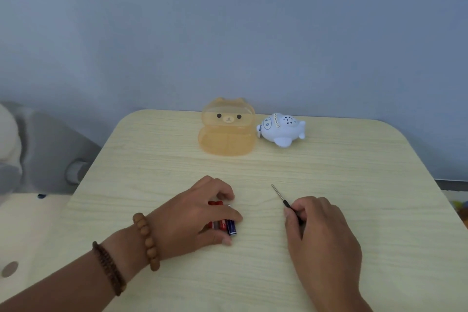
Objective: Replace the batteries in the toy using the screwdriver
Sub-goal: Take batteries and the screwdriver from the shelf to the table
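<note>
A pale blue airplane toy (281, 129) sits near the table's far edge, right of centre. My left hand (200, 215) curls over a small bunch of red and blue batteries (224, 227) lying on the table and holds them between fingers and thumb. To the right, my right hand (321, 235) grips the dark handle of a thin screwdriver (279, 196), whose metal shaft points away and to the left, low over the table. Most of the handle is hidden under my fingers.
An orange see-through bear-faced box (228, 128) stands open just left of the toy at the back. The light wooden table (354, 172) has rounded corners. Grey and white soft things (30, 149) lie off the table's left side.
</note>
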